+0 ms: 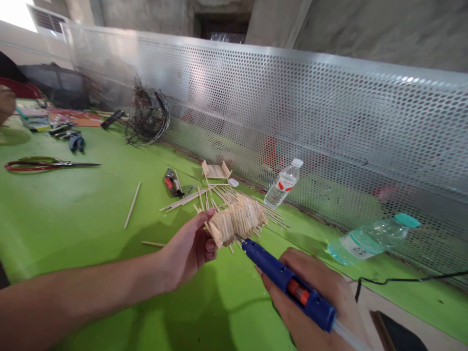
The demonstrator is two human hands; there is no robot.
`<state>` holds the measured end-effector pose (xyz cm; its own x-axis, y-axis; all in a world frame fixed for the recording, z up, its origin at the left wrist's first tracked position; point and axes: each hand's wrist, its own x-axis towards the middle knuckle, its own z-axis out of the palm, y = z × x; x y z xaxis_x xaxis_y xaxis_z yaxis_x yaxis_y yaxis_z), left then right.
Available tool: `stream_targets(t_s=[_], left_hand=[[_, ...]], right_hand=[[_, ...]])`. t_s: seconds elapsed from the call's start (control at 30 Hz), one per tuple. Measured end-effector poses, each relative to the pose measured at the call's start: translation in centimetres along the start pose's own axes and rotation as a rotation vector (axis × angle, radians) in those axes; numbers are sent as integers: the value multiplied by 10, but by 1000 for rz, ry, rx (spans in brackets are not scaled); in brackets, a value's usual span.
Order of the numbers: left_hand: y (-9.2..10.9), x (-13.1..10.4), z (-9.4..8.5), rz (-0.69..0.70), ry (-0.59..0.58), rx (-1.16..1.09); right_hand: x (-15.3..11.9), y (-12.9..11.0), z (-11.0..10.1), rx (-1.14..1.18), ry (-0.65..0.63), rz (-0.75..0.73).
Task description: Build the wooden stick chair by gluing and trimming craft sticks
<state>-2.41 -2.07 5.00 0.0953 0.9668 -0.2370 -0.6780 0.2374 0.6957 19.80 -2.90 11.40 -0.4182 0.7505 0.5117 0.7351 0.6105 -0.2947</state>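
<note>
My left hand [193, 248] grips a small model made of thin wooden sticks [237, 220] at its left end, thumb on top and fingers curled beneath. The model is held above the green table. In my right hand [314, 287] is a blue glue gun [278, 267], a clear glue stick coming out of its back end. Its nozzle meets the lower edge of the stick model; whether it touches I cannot tell. Behind the model lie loose wooden sticks [190, 198] and a second small stick piece [216, 170].
Red-handled pliers [172, 183] lie near the sticks. Two bottles [283, 184] stand or lean by the perforated metal panel [329, 126]. Long scissors [51, 164], a wire bundle [146, 114] and several tools are at left. A black cable [402, 280] runs at right. Another person's hand [5, 105] shows far left.
</note>
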Motion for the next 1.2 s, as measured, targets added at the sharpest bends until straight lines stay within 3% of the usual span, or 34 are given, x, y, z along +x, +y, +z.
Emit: stream_targets(t_s=[0.13, 0.5, 0.7, 0.9, 1.0, 1.2], left_hand=[[3, -4, 6, -20, 36, 13], [1, -1, 0, 6, 37, 2], [1, -2, 0, 13, 26, -15], [1, -3, -1, -9, 11, -45], [-1, -2, -3, -14, 16, -52], [-2, -2, -6, 9, 6, -37]], right_hand=[[0, -1, 1, -17, 63, -34], [5, 6, -3, -4, -69, 18], [12, 2, -11, 20, 24, 115], [12, 6, -5, 155, -23, 7], [12, 7, -5, 115, -42, -40], [9, -3, -10, 81, -56, 16]])
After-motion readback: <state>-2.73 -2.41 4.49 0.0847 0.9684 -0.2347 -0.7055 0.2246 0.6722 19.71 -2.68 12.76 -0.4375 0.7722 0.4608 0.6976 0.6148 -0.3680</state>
